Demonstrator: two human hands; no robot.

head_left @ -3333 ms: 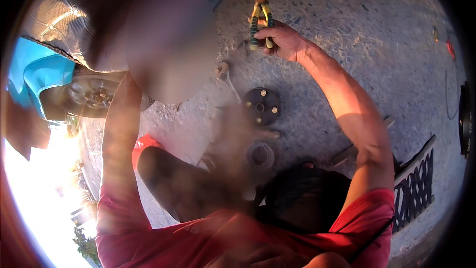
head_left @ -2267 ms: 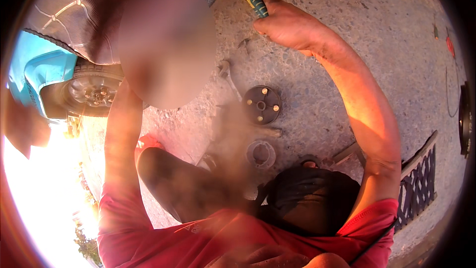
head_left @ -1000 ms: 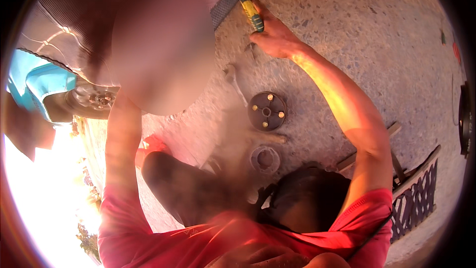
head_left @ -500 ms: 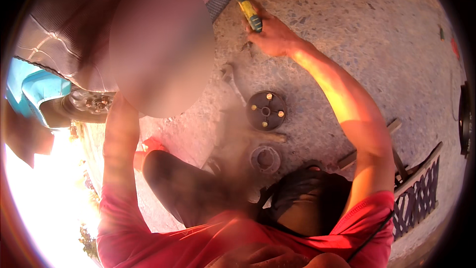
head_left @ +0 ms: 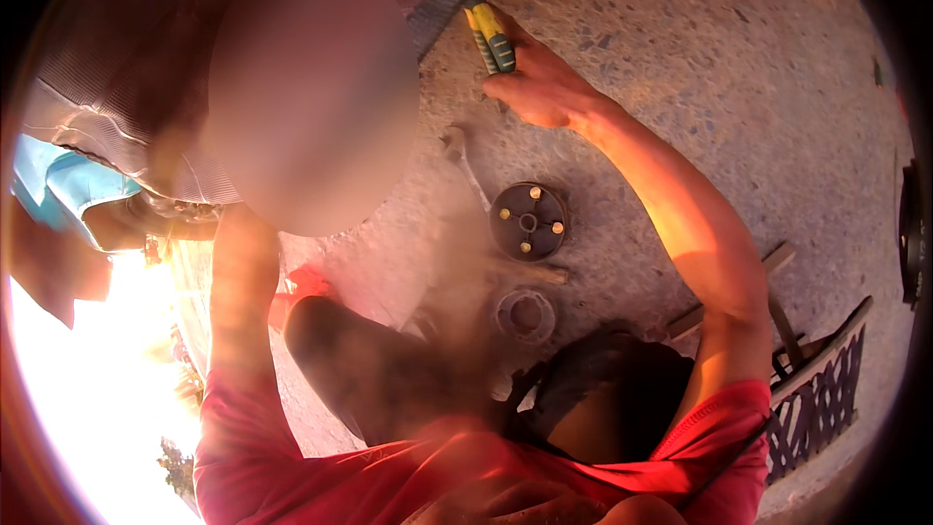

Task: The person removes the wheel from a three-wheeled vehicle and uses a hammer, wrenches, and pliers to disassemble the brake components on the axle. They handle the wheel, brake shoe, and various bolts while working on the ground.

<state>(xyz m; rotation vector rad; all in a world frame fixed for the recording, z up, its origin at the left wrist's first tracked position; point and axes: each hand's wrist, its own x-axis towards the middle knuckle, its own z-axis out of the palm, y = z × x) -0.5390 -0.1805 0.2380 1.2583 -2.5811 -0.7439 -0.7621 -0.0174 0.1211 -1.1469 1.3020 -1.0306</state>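
My right hand grips pliers with yellow-and-green handles, raised to the edge of a grey woven band; their jaws are hidden there. The band borders a dark textured cover with stitched lines, at the upper left. My left forearm reaches up toward that cover, but the hand disappears behind a large blurred oval, so its fingers and anything in them cannot be seen.
On the speckled floor lie a wrench, a black disc with bolts, a short bar and a ring. A slatted frame is at right; a turquoise vehicle panel is at left.
My right hand has turned the pliers and moved them to the band's edge, where the jaws dropped out of sight. The cover and floor items sit slightly lower in the picture now.
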